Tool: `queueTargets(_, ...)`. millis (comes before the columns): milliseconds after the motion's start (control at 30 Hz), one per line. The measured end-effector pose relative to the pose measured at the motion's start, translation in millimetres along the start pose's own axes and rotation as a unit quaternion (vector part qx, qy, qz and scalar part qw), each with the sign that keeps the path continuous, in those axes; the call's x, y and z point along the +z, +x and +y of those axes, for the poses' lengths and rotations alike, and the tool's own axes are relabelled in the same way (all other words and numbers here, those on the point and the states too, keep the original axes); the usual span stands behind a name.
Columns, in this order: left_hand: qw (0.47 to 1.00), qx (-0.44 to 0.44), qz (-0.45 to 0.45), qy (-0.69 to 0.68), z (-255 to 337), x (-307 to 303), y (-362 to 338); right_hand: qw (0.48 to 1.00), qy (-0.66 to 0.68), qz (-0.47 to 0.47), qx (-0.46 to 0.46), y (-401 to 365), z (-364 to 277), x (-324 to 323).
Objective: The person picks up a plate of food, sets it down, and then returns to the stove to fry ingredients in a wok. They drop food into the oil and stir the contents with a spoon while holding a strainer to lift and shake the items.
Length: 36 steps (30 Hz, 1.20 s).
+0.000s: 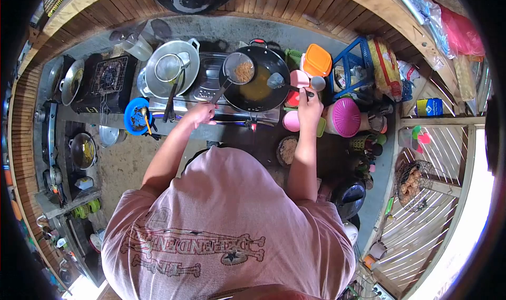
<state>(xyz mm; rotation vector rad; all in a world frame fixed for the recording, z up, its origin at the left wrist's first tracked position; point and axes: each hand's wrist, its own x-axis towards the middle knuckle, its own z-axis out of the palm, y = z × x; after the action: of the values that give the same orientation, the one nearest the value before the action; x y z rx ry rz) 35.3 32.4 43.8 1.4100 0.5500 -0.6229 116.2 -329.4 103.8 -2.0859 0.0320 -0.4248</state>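
My left hand [202, 114] is closed around the handle of a round mesh strainer [238, 68], which holds brown fried bits over the left side of a black wok [271, 63]. Yellowish oil [256, 86] lies in the bottom of the wok. In my right hand [310, 106] is the dark handle of a spatula [275, 81], whose blade is over the right part of the oil. The wok stands on the gas stove [211, 106].
Left of the wok, a large metal pot [193, 63] carries another strainer [167, 68]. A blue bowl [129, 122] is at the counter's front edge. Right of the wok are an orange-lidded container [317, 61], a pink lid [346, 117] and a blue basket [366, 55].
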Motion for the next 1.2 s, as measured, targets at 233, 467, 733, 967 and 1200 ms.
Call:
queueTargets(233,0.998,-0.052,0.020,-0.002,-8.1,19.3,19.6,1.000,-0.002,-0.014,0.020,-4.4,-5.3,6.5)
queueTargets(467,0.997,-0.070,0.025,0.019,-0.2,30.2,29.2,1.000,-0.001,-0.018,0.015,2.3,16.5,23.2)
queueTargets(733,0.997,-0.070,-0.011,-0.007,1.9,29.0,41.5,0.995,0.011,-0.073,-0.062,18.1,-12.4,25.2)
queueTargets(967,0.996,-0.072,-0.035,-0.046,3.6,27.6,32.6,0.991,0.107,-0.053,-0.058,25.5,-38.1,-10.6)
queueTargets(1200,0.995,-0.056,-0.039,-0.078,1.3,19.2,30.1,0.994,0.098,-0.013,-0.048,18.6,-24.8,-24.0)
